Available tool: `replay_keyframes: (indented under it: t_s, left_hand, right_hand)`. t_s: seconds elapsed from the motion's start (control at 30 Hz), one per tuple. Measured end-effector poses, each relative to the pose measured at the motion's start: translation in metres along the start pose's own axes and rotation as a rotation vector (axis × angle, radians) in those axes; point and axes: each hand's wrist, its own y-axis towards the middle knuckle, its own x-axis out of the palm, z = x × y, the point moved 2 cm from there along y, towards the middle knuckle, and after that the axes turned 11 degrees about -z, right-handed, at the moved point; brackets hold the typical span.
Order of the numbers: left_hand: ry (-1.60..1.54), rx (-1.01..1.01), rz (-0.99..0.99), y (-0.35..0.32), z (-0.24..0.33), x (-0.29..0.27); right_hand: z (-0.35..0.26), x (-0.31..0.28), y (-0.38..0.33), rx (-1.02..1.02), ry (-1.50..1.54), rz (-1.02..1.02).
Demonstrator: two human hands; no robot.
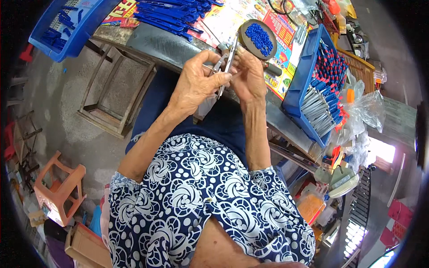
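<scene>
My left hand (194, 82) is closed, thumb and fingers pinching a slim silver metal piece (230, 60). Its kind is not clear; a long flat bar stands nearly upright, with a shorter grey part angling off toward my left fingers. On the other side my right hand (249, 77) grips the same piece near its upper part, its fingers partly hidden behind it. Just past my right fingertips sits a shallow oval dish (243, 39) full of small blue pieces (259, 39). Both hands are raised at the near edge of the workbench, above my lap.
Long blue plastic strips (167, 15) are heaped at the far left of the bench. A blue crate (292, 89) at right holds many metal rods with blue and red ends. Another blue crate (67, 44) stands far left. A wooden frame (118, 91) and an orange stool (62, 187) are at left.
</scene>
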Motion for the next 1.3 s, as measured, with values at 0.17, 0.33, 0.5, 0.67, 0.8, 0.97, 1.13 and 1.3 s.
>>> replay_keyframes:
  t_s: [0.17,0.33,0.5,0.67,0.8,0.97,1.13,1.3]
  left_hand:
    - [0.130,0.081,0.082,0.000,0.002,-0.002]
    - [0.245,0.168,0.147,0.002,-0.004,-0.002]
    - [0.421,0.079,0.201,-0.001,-0.002,-0.004]
    - [0.445,0.063,0.216,0.000,-0.003,-0.008]
    - [0.432,0.053,0.205,0.001,-0.005,-0.010]
    - [0.084,0.019,0.166,0.000,-0.009,-0.019]
    - [-0.148,0.056,0.134,0.001,-0.007,-0.030]
    - [-0.233,0.107,0.100,-0.001,-0.006,-0.040]
  right_hand:
    - [-0.001,0.002,0.001,-0.034,-0.109,-0.040]
    - [-0.002,0.005,-0.002,0.017,-0.383,0.106]
    - [-0.005,0.007,-0.003,-0.047,-0.675,0.193]
    - [-0.010,0.014,-0.002,0.001,-0.795,0.220]
    - [-0.010,0.010,0.001,0.014,-0.722,0.202]
    - [-0.011,0.007,0.009,0.042,-0.693,0.195]
    - [-0.017,-0.002,0.038,-0.056,-1.198,0.232]
    - [-0.020,-0.002,0.060,-0.141,-1.722,0.204]
